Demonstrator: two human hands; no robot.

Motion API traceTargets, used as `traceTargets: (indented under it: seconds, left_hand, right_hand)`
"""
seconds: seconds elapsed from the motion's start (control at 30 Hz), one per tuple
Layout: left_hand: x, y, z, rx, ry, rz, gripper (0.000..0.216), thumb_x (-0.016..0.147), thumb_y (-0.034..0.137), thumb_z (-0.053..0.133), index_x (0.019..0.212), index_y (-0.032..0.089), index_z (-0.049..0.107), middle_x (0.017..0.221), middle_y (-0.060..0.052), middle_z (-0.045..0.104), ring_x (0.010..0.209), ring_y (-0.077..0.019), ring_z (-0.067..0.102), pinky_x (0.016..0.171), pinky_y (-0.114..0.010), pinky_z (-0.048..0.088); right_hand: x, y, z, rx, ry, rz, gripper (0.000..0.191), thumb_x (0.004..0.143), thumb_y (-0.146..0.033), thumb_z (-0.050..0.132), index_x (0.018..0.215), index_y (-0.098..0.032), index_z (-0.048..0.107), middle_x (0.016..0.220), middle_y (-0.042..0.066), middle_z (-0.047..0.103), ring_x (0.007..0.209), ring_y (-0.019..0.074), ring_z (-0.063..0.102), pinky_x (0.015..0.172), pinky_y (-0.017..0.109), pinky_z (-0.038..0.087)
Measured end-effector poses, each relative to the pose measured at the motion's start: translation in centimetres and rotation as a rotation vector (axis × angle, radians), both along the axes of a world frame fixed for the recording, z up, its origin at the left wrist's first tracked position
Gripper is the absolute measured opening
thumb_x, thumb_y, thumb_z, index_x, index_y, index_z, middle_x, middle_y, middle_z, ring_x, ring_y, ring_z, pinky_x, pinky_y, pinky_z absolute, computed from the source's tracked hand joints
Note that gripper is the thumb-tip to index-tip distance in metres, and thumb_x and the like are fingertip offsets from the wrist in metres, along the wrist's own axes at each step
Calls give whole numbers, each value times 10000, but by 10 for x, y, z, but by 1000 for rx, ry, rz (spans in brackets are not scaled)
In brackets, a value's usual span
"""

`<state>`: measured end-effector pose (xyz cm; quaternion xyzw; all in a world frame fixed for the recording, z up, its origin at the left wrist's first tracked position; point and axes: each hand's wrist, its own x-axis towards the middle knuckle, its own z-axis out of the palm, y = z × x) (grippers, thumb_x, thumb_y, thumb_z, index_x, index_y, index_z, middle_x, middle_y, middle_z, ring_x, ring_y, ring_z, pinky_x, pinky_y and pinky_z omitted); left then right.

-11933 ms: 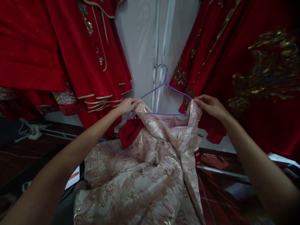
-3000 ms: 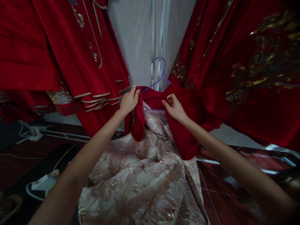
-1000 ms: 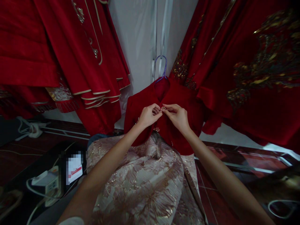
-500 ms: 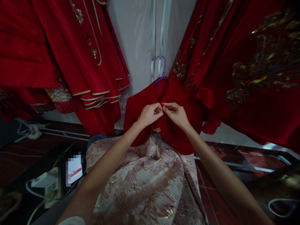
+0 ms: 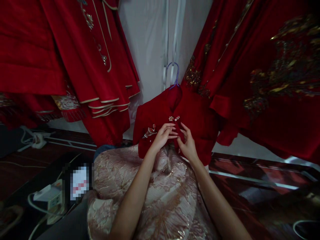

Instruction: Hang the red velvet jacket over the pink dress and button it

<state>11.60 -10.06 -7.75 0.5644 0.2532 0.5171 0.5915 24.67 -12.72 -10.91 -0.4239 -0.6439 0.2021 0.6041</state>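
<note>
head view. a short red jacket (image 5: 197, 113) occupies the centre of the frame, lying over the upper part of a pale pink-and-gold brocade dress (image 5: 162, 213), whose folds spread to the bottom edge. a purple hanger (image 5: 178, 72) rises from the jacket's neckline, its hook at a pale metal upright (image 5: 176, 36) in the upper centre. the left hand (image 5: 163, 136) touches the jacket's front, fingers extended and slightly bent; the right hand (image 5: 187, 141) faces it across the front opening, fingers curved and thumb apart. whether either hand pinches cloth cannot be told. just above the fingertips sits a flower-shaped clasp (image 5: 171, 118), its two parts side by side near the opening; a beaded ornament (image 5: 150, 131) lies left of the left hand. red garments with pale piping (image 5: 77, 53) hang in the upper left; a red garment (image 5: 232, 70) bearing gold embroidery (image 5: 282, 63) fills the upper right. at lower left, a power strip (image 5: 55, 201) lies beside a pixelated bright panel (image 5: 79, 183).
</note>
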Motion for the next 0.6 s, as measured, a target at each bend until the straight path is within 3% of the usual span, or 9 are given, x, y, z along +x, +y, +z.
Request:
traceTargets:
  seconds: [0.07,0.17,0.27,0.33,0.47,0.6]
  left_hand:
    - [-13,4,-1,22,35,23,238,840,296,506,1034,167,556,1033,-87,581,769,-121,626,748,-324,540]
    - [-40,15,-10,58,140,53,210,812,302,541,947,153,601,984,-87,625,808,-133,624,740,-296,532]
    - [-71,30,-22,103,293,41,177,802,275,532,822,133,636,844,-74,665,794,-134,627,736,-268,516]
    - [-89,37,-27,151,349,127,166,789,256,534,812,131,640,793,-63,668,749,-127,625,719,-260,509]
    - [-104,41,-27,197,362,324,153,734,227,583,851,136,620,821,-53,665,740,-123,617,702,-252,496]
    - [-94,40,-25,181,330,393,175,696,194,607,858,143,568,824,-49,652,760,-128,620,717,-262,487]
  right_hand:
    - [15,2,7,-66,67,-61,431,797,-280,552,1210,-186,476,1011,78,633,930,168,607,855,330,478]
    - [45,-10,34,-191,147,-55,262,713,-332,665,911,-179,586,805,28,637,732,135,604,680,247,487]
    - [70,-36,65,-289,387,-13,242,692,-321,699,857,-221,553,748,-23,614,599,96,576,544,195,448]
    - [76,-53,81,-362,441,72,266,689,-305,710,883,-242,538,719,-35,604,548,92,563,500,191,435]
    - [62,-69,92,-396,325,217,325,720,-299,691,1003,-257,538,821,-2,614,639,107,586,572,218,477]
    - [29,-61,81,-287,147,272,348,695,-304,708,995,-231,548,1011,40,592,876,137,578,763,254,492]
